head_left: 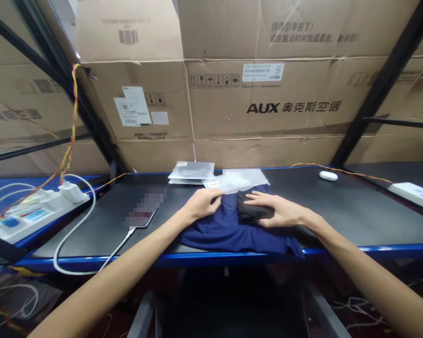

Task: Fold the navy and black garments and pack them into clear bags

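A navy blue garment lies rumpled at the front of the table, one corner drooping over the blue edge. On its right half rests a folded black cloth. My right hand grips this black bundle, fingers across the top and thumb along the lower side. My left hand is closed at the garment's upper left, thumb near the curled fingers; what is between them is hidden. Just beyond my hands lie clear plastic bags, touching the garment's far edge. Left of these is a stack of flat plastic packets.
A phone on a white charging cable lies at the left. Power strips stand at far left and far right. A small white case sits at the back right. Cardboard and dark metal posts rise behind.
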`<action>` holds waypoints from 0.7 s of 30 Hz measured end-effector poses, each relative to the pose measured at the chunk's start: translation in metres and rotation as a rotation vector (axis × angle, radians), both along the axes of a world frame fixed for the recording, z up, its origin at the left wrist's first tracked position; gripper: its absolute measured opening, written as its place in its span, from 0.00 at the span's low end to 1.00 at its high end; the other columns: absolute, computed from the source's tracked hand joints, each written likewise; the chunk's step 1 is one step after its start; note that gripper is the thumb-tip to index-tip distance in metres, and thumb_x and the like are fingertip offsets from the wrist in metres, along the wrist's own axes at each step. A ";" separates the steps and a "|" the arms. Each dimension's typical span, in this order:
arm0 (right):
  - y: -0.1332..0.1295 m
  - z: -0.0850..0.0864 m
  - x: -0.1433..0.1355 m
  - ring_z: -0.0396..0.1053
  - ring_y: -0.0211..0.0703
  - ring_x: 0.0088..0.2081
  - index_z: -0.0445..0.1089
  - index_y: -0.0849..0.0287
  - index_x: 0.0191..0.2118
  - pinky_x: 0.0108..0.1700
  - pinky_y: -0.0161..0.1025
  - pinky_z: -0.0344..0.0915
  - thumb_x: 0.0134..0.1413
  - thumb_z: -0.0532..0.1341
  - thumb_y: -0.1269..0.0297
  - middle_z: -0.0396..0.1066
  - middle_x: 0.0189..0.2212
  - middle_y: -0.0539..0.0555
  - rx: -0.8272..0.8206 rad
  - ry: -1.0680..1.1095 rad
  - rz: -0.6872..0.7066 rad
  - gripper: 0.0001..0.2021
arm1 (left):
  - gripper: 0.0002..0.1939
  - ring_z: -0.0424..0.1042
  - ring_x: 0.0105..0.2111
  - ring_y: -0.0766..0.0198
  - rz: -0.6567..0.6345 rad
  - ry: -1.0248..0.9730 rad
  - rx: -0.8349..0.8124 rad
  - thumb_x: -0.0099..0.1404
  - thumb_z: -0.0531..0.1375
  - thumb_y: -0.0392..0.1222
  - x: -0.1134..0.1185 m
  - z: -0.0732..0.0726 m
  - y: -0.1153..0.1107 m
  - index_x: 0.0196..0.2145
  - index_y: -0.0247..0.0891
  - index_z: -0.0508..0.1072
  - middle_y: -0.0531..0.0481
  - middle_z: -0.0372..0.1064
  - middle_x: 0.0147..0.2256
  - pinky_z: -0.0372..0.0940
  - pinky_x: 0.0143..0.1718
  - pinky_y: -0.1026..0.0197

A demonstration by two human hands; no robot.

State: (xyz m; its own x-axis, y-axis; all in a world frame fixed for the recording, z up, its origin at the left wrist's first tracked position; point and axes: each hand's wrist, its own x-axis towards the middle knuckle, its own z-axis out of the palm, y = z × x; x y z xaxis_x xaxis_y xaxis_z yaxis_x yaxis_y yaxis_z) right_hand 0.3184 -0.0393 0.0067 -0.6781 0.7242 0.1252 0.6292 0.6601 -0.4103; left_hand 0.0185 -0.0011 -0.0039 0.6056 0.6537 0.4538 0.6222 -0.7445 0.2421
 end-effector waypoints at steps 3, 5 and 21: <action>0.001 -0.004 -0.002 0.53 0.56 0.67 0.69 0.52 0.60 0.67 0.53 0.53 0.46 0.65 0.66 0.61 0.64 0.55 0.076 0.010 0.003 0.32 | 0.14 0.77 0.41 0.59 0.062 -0.057 0.025 0.70 0.55 0.40 0.005 0.003 -0.003 0.41 0.39 0.81 0.48 0.79 0.41 0.67 0.46 0.62; 0.002 -0.007 -0.003 0.57 0.57 0.66 0.71 0.53 0.58 0.66 0.53 0.55 0.45 0.65 0.68 0.64 0.62 0.56 0.115 0.027 0.009 0.30 | 0.13 0.77 0.35 0.60 0.142 -0.058 0.032 0.69 0.56 0.41 0.008 0.003 -0.002 0.34 0.39 0.81 0.48 0.79 0.35 0.66 0.40 0.63; -0.004 -0.013 -0.007 0.74 0.52 0.52 0.75 0.54 0.50 0.54 0.44 0.70 0.51 0.62 0.69 0.76 0.51 0.55 0.363 0.194 0.006 0.19 | 0.08 0.76 0.39 0.59 0.257 -0.030 0.118 0.64 0.64 0.38 0.010 -0.010 0.006 0.41 0.39 0.79 0.48 0.77 0.44 0.69 0.41 0.62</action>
